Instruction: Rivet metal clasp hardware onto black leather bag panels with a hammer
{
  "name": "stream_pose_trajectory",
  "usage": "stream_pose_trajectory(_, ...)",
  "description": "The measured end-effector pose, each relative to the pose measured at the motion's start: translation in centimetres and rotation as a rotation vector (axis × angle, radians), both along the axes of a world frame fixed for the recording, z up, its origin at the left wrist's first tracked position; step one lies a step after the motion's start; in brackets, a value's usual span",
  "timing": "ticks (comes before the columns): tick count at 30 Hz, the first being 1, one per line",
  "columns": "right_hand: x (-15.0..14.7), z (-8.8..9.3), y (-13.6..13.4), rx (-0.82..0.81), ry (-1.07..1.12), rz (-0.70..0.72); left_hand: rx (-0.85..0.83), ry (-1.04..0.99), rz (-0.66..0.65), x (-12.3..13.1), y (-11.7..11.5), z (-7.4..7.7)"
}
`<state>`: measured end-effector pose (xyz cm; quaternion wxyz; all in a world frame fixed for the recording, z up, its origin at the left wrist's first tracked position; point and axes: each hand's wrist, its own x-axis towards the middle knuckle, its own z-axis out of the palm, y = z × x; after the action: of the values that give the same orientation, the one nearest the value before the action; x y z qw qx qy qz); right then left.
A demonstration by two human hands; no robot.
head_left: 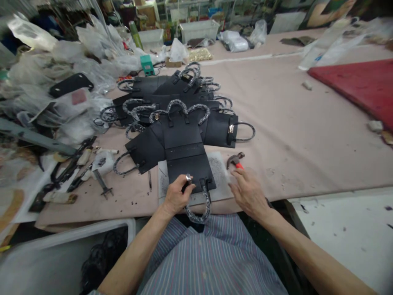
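A black bag panel (190, 170) with a plastic-wrapped handle (198, 217) lies before me, partly on a pale board (219, 170). My left hand (178, 194) is closed over the panel's lower part, gripping a short tool with a round metal top (188, 178), perhaps a punch; its lower end is hidden. To the right, my right hand (250, 194) is closed around the handle of a claw hammer (236, 159), whose head and a red bit of handle show beyond the fingers. That hand is slightly blurred.
More black bag panels (219, 127) with wrapped handles are piled behind. Hand tools (100, 180) and crumpled plastic (61, 65) crowd the left. A red slab (362, 86) lies at the right. Below left stands a grey bin (46, 250). A person's arm (322, 16) shows far back.
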<state>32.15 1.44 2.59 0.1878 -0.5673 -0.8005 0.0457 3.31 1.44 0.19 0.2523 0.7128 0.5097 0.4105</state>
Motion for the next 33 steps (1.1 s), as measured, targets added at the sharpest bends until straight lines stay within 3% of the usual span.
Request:
stream_pose_trajectory(3, -4.7, -0.1, 1.2, -0.014, 0.144, 0.184, -0.001, 0.017, 0.015, 0.0, 0.2, 0.2)
stream_pose_trajectory(6, -7.4, -1.1, 2.0, -0.051, 0.170, 0.218, 0.033, 0.027, 0.033, -0.1, 0.0, -0.2)
stream_pose_trajectory(10, -8.0, -2.7, 2.2, -0.065, 0.171, 0.183, 0.122, 0.029, 0.014, -0.6, -0.2, -1.1)
stream_pose_trajectory(15, -7.6, -3.0, 2.2, -0.077, 0.187, 0.178, 0.131, 0.077, -0.146, -0.6, -0.3, -1.4)
stream_pose_trajectory(19, -7.7, -2.8, 2.3, -0.089, 0.200, 0.174, -0.026, -0.076, 0.130, -0.1, -0.1, -1.1)
stream_pose_trajectory(21, -7.7, -2.8, 2.3, -0.092, 0.205, 0.166, -0.071, -0.137, 0.175, -0.2, -0.2, -1.0)
stream_pose_trajectory(26, -7.6, -2.8, 2.3, -0.108, 0.210, 0.161, 0.025, -0.082, -0.139, -1.0, -0.7, -1.3)
stream_pose_trajectory(27, -7.6, -2.8, 2.3, -0.113, 0.210, 0.163, 0.008, -0.098, -0.112, -1.0, -0.7, -1.4)
stream_pose_trajectory(31, -7.6, -3.0, 2.4, -0.111, 0.215, 0.166, -0.110, -0.378, 0.276, -0.5, -0.3, -1.4)
stream_pose_trajectory(33, -7.6, -3.0, 2.4, -0.107, 0.215, 0.164, -0.137, -0.408, 0.247, -0.4, -0.1, -1.2)
